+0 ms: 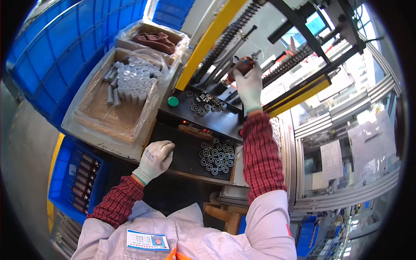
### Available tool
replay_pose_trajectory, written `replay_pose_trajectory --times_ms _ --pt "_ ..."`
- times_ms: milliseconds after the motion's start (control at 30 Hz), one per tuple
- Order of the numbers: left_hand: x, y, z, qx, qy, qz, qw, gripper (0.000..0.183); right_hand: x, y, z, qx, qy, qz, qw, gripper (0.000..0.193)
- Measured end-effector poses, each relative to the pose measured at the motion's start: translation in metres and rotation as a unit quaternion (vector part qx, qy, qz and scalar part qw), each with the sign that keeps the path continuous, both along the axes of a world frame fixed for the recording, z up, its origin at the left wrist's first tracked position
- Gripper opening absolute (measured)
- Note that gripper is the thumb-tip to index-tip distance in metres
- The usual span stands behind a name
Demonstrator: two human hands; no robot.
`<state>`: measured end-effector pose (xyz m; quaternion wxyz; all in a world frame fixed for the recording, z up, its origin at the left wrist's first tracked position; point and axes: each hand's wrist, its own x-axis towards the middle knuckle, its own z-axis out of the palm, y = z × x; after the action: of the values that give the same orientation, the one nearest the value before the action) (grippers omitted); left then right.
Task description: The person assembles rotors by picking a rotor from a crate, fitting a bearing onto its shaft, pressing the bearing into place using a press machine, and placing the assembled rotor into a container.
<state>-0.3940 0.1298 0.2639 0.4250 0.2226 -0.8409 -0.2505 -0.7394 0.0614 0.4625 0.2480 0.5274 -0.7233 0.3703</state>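
Observation:
My right hand (249, 86), in a white glove, reaches into the press. Its fingers close round the upper part of a reddish-brown motor rotor (245, 65), copper-coloured toward its lower end. The hand hides part of the rotor. At the front edge of a dark tray (182, 157) rests my gloved left hand (155, 161). Its fingers are curled together, and their inner side is hidden. Several ring-shaped bearings (216, 157) lie in this tray, to the right of my left hand. More bearings (207, 104) are heaped on the black press table (227, 120).
A plastic-lined box (117, 123) of silvery cylinders (136, 78) stands left of the press. Behind it, another box holds brown cloth (155, 42). A blue bin (60, 182) with brown rotors sits lower left. Yellow press uprights (208, 45) flank my right arm. A green cap (173, 101) lies nearby.

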Motion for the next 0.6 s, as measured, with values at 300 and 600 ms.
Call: replay_pose_trajectory --times_ms 300,600 --pt "0.204 0.044 -0.072 0.038 -0.014 0.293 0.955 0.026 0.149 0.060 -0.065 0.115 -0.146 0.282 0.941 0.035" --pt "0.372 0.145 -0.241 0.310 -0.141 0.566 0.751 0.020 0.155 0.032 -0.108 0.267 0.144 0.267 0.915 0.049"
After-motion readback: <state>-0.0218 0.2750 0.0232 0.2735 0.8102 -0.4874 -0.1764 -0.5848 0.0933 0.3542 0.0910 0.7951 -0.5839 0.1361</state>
